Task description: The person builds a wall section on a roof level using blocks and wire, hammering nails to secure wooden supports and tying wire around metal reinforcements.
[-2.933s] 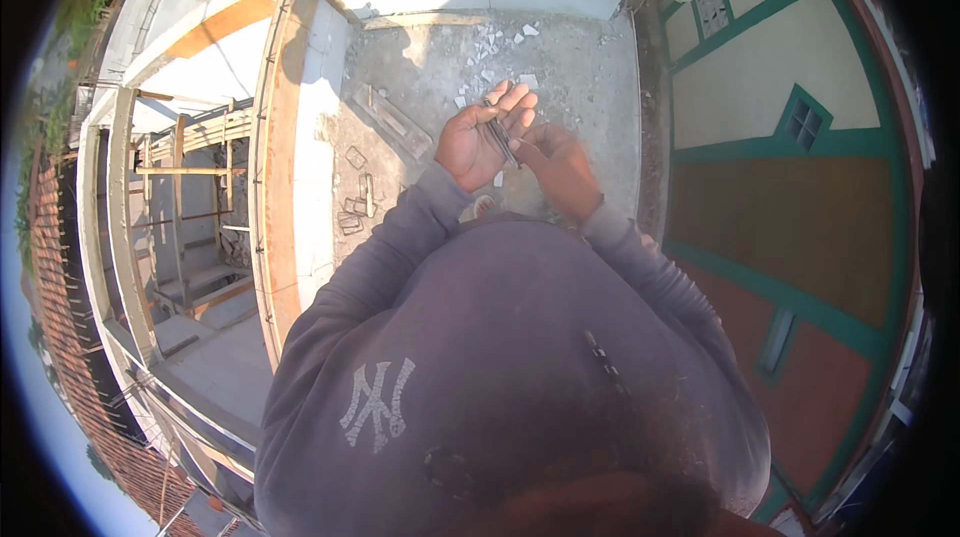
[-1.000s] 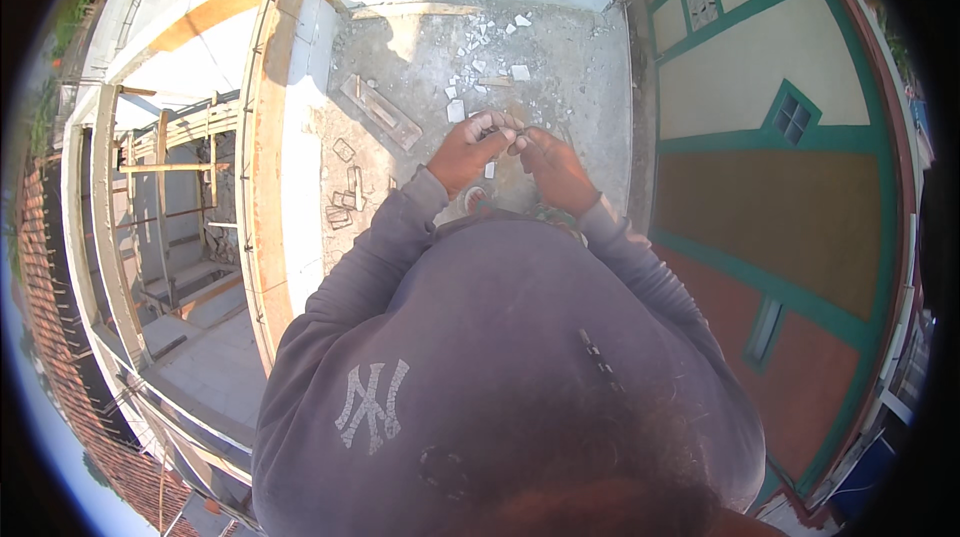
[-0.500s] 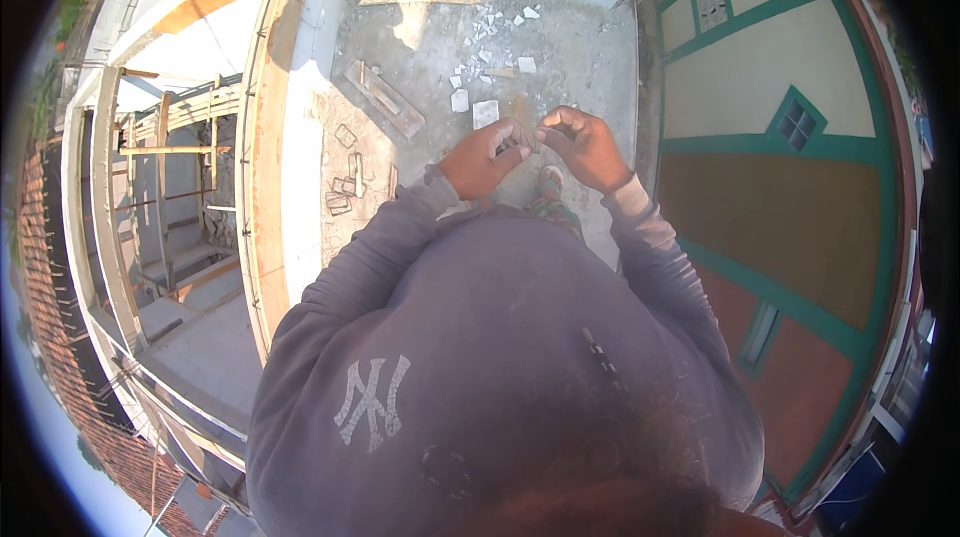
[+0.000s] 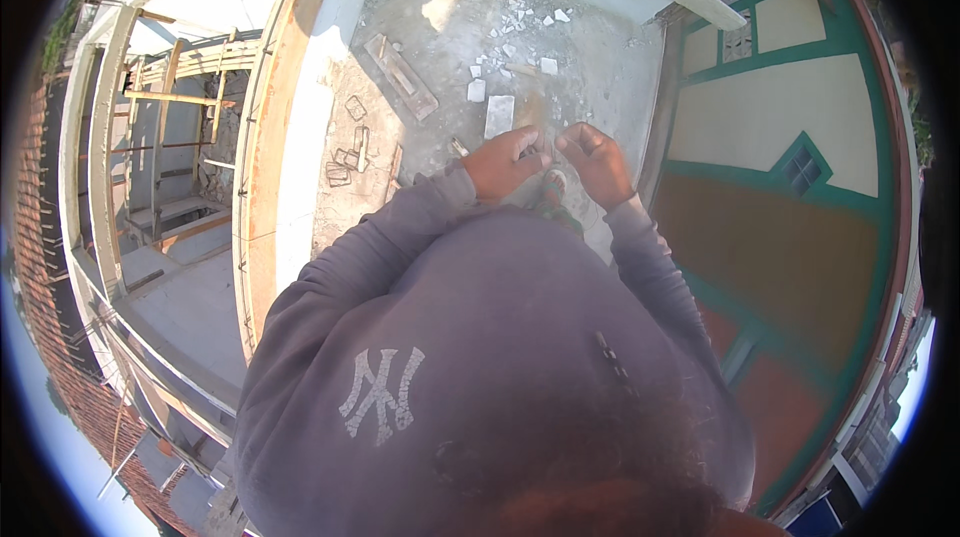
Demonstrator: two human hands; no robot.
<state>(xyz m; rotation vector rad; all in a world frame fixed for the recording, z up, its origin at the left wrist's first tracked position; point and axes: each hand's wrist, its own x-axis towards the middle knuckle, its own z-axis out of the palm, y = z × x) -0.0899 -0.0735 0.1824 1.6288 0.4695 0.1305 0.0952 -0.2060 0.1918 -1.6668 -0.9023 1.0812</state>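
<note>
Fingers (image 4: 583, 136) curled, hold unclear, left hand (image 4: 499, 168) near right hand (image 4: 604, 169) at upper centre, white block (image 4: 500, 116) on floor (image 4: 605, 72).

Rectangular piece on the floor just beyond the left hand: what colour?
The rectangular piece is pale greyish white, seen in the head view.

The person on my feed wears a faded grey-purple sweatshirt (image 4: 560, 317) with a pale, speckled emblem (image 4: 381, 395) of crossed strokes on the left. To the right I make out a short dashed mark (image 4: 612, 354), dark and light. The long sleeves (image 4: 365, 242) are heavily creased. Past the hem, I see greenish patterned cloth (image 4: 560, 221).
</note>
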